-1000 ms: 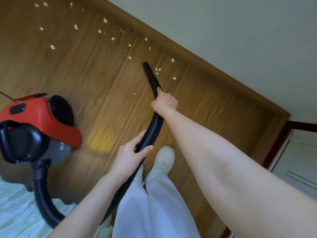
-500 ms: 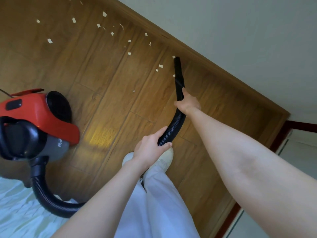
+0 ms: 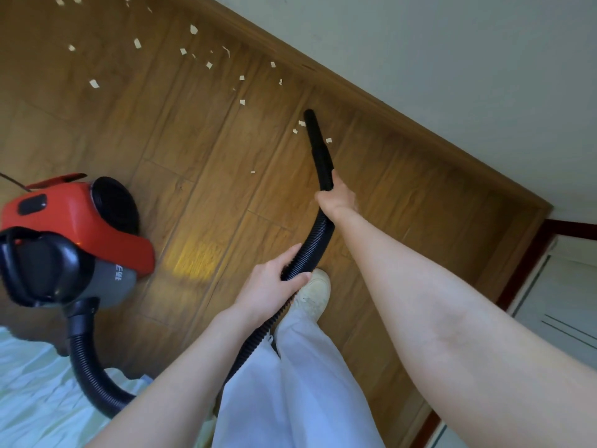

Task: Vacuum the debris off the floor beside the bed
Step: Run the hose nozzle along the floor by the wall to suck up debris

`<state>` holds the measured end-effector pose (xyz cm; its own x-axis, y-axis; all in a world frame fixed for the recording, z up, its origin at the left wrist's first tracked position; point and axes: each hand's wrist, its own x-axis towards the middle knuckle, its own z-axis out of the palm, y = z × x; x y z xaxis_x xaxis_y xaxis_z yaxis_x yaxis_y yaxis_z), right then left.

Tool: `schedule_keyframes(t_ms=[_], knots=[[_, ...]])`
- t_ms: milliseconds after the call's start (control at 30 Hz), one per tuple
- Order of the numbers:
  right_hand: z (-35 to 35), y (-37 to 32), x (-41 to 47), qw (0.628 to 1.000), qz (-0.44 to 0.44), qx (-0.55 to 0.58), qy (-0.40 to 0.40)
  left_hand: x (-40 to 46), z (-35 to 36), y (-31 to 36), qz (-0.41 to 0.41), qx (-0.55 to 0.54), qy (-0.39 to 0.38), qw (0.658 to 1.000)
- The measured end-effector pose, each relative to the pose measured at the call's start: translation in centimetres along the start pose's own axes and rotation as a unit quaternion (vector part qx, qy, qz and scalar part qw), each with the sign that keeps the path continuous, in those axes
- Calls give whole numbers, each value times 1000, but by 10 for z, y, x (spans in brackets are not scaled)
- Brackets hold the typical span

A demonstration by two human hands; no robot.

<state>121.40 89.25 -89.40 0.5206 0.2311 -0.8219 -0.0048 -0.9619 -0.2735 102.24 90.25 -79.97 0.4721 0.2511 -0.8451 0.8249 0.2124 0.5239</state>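
Note:
A red and black canister vacuum stands on the wooden floor at the left. Its black ribbed hose curves from the canister past my legs up to a smooth black nozzle. My right hand grips the base of the nozzle. My left hand holds the ribbed hose lower down. The nozzle tip rests among small pale paper scraps near the baseboard. Several more scraps lie scattered toward the upper left.
A wooden baseboard and pale wall run diagonally along the right. Light bedding fills the lower left corner. My white trousers and shoe stand below the hose. A dark red door frame is at the right edge.
The nozzle swung right toward the baseboard, then came back slightly left to the scraps near it. Both hands stayed on the hose; some scraps by the tip are gone.

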Motion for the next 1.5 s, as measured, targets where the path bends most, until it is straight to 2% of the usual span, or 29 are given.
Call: schedule_keyframes(t_ms=[267, 400, 500, 667, 867, 967, 1100, 1267, 1500], knots=[[-11, 70, -41, 993, 87, 74, 18, -26, 25, -9, 16, 75, -77, 994], [14, 60, -55, 993, 85, 78, 19, -41, 13, -29, 13, 47, -64, 997], [40, 30, -56, 998, 44, 40, 14, -50, -6, -40, 1, -12, -36, 999], [91, -17, -70, 996, 2, -87, -9, -69, -46, -61, -31, -105, -35, 993], [156, -11, -115, 992, 47, -116, -9, -105, -85, -110, -69, -73, -69, 993], [180, 0, -136, 991, 71, -108, -15, -122, -94, -133, -67, -40, -95, 992], [201, 2, -146, 990, 80, -116, -6, -129, -102, -150, -66, -49, -93, 992], [195, -20, -124, 992, 74, -92, 49, -108, -111, -142, -58, -66, -72, 994], [132, -47, -62, 992, 43, -70, 93, -37, -108, -97, -3, -35, -66, 997]])
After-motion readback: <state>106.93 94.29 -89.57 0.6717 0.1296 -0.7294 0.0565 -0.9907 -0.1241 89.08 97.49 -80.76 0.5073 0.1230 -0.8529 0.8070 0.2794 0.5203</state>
